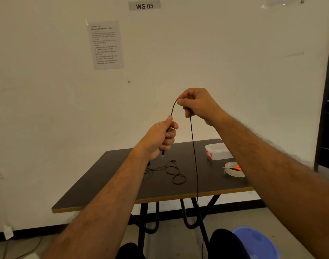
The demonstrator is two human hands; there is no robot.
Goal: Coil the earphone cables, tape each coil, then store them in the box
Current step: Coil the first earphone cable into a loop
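Note:
Raised above the table, my left hand (162, 136) grips the plug end of a black earphone cable (194, 156), with the jack sticking out below the fist. My right hand (195, 104) pinches the same cable a little higher and to the right. A short arc of cable joins the two hands, and the rest hangs straight down past the table edge. A second black earphone cable (174, 171) lies loose and tangled on the dark table (122, 184). The clear plastic box (218, 151) with an orange latch stands closed at the back right.
A roll of clear tape (233, 170) lies near the right edge, with orange-handled scissors (236, 167) resting on it. A blue bin (257, 243) stands on the floor at the lower right. An instruction sheet (105, 44) hangs on the white wall behind.

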